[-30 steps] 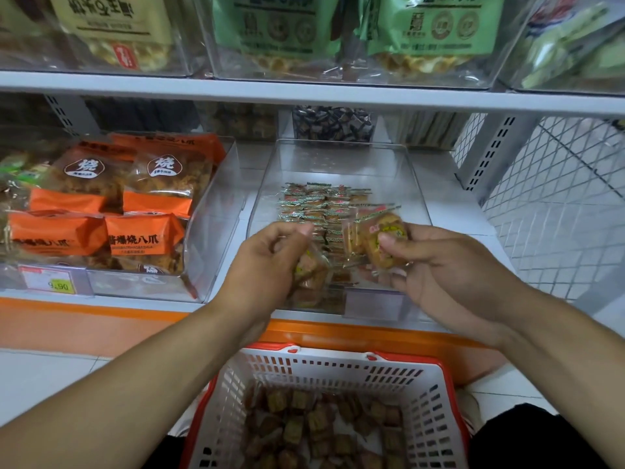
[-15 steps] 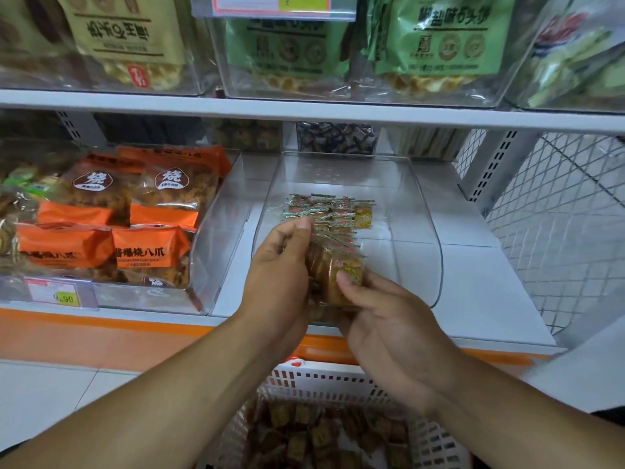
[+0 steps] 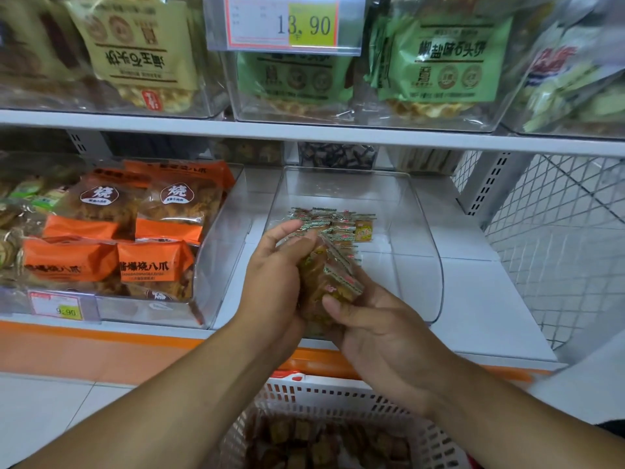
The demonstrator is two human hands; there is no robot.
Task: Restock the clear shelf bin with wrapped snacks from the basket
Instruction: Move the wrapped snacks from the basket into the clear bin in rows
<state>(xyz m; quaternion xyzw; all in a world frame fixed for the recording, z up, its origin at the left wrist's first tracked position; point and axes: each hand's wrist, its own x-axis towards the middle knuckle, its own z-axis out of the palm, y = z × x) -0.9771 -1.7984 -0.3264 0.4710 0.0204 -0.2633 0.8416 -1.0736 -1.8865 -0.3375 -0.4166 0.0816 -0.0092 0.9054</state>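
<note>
A clear shelf bin (image 3: 419,238) stands on the lower shelf with a row of small wrapped snacks (image 3: 333,222) lying along its left side. Over the bin's front edge, my left hand (image 3: 274,275) and my right hand (image 3: 375,319) together grip a stack of wrapped snacks (image 3: 329,279) between them, the right thumb pressed on the stack's near end. Below my arms sits a white basket with a red rim (image 3: 338,397), holding several brown wrapped snacks (image 3: 324,441).
A clear bin of orange snack bags (image 3: 118,231) stands to the left. The upper shelf (image 3: 304,133) carries bins of green and yellow bags, with a price tag (image 3: 284,25). White wire mesh (image 3: 558,238) closes the right side.
My two hands came together: the right hand brought its snacks to the left hand's, forming one stack. The view has tilted up, so the shelf sits lower in frame.
</note>
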